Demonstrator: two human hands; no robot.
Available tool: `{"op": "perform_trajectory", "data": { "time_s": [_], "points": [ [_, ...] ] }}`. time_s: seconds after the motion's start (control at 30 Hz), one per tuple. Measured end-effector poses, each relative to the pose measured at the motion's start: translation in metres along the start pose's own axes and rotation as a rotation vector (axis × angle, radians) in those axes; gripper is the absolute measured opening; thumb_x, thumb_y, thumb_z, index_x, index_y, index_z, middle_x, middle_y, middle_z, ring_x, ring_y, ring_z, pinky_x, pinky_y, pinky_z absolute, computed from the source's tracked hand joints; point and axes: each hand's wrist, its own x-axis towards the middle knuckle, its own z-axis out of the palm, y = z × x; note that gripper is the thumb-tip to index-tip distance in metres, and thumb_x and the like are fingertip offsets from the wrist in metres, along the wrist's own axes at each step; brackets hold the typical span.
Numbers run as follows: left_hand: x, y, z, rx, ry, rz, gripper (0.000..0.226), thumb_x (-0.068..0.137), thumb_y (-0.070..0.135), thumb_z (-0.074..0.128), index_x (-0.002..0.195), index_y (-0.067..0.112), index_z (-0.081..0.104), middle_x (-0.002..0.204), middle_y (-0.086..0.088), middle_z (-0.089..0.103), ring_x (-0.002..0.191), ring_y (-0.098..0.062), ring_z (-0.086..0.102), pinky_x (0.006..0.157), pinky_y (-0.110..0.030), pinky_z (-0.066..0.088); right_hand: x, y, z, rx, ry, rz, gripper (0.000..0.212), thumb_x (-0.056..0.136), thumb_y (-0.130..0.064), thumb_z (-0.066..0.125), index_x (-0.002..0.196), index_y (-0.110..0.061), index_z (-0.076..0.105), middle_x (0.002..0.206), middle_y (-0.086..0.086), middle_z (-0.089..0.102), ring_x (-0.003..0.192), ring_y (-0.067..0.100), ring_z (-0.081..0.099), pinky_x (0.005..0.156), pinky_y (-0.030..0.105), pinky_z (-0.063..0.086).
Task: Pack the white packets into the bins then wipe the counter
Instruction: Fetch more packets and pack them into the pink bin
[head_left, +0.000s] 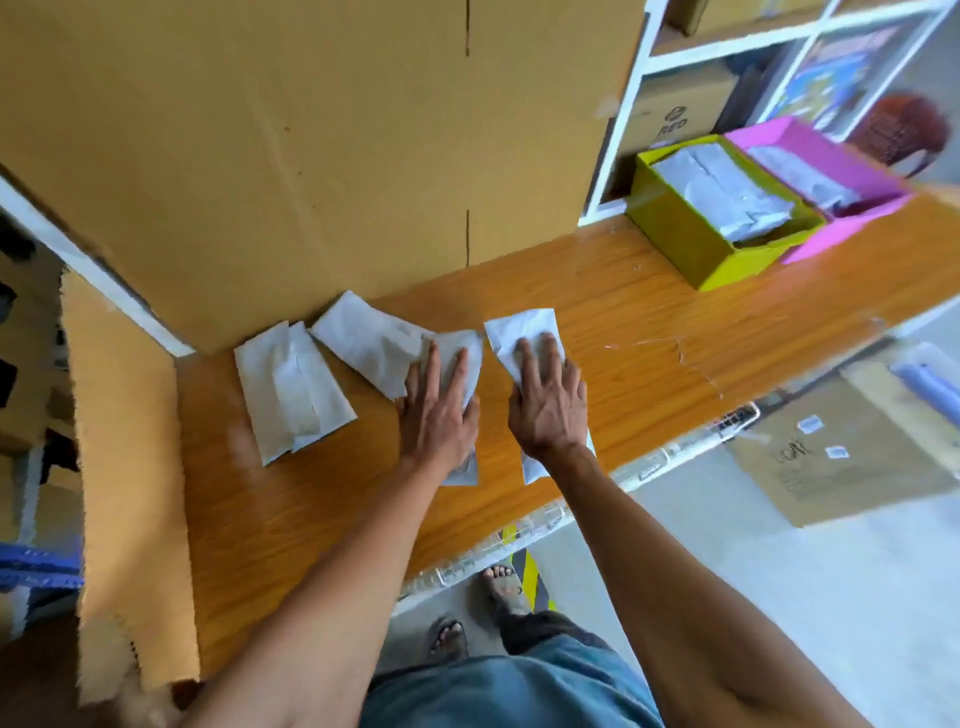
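Left hand (439, 410): flat, fingers spread, pressing down on a flat white paper packet (457, 358) on the orange wood-grain counter (623, 332).
Right hand (545, 400): palm down, fingers splayed on a second white packet (519, 327); cannot tell if it grips.
Long axes: both run away from the person, tilted slightly.
Loose packets: two overlapped (291, 384), one angled (363, 343), left by the tall brown cardboard wall (311, 130).
Look: crinkled, matte, rectangular.
Bins: lime-green box (685, 234) and pink box (841, 234), far right, touching, each holding packets.
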Motion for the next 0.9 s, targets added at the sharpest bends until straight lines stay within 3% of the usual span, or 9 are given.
{"op": "perform_trajectory", "data": {
  "time_s": [0.13,0.33,0.53,0.9],
  "points": [
    [-0.020,0.048,0.026,-0.022,-0.065,0.163,0.070,0.104,0.048,0.051,0.168,0.037,0.024,0.177,-0.007,0.007,0.155,-0.040,0.022,0.115,-0.061,0.038,-0.054,0.049,-0.012,-0.013,0.049,0.184,0.071,0.096,-0.039,0.042,0.164,-0.022,0.028,0.170,0.019,0.022,0.130,0.049,0.044,0.104,0.056,0.042],
    [-0.052,0.135,0.056,-0.066,-0.225,0.394,0.071,0.104,0.049,0.049,0.168,0.042,0.017,0.178,-0.002,0.000,0.158,-0.040,0.016,0.117,-0.060,0.034,-0.129,0.122,-0.033,-0.045,0.083,0.448,0.069,0.097,-0.037,0.050,0.162,-0.023,0.031,0.169,0.017,0.022,0.131,0.047,0.043,0.105,0.054,0.043],
    [-0.081,0.223,0.094,-0.040,-0.330,0.603,0.073,0.104,0.047,0.049,0.169,0.038,0.015,0.178,-0.003,-0.005,0.157,-0.040,0.016,0.117,-0.060,0.035,-0.197,0.195,-0.060,-0.085,0.137,0.682,0.068,0.095,-0.033,0.046,0.161,-0.020,0.034,0.169,0.019,0.025,0.127,0.048,0.046,0.101,0.052,0.044],
    [-0.098,0.400,0.164,0.007,-0.458,0.783,0.076,0.106,0.047,0.050,0.169,0.040,0.008,0.176,0.007,-0.018,0.161,-0.032,0.003,0.124,-0.060,0.028,-0.265,0.357,-0.106,-0.074,0.198,0.936,0.071,0.093,-0.031,0.053,0.160,-0.020,0.034,0.168,0.018,0.027,0.131,0.048,0.046,0.099,0.052,0.046]
  ]
}}
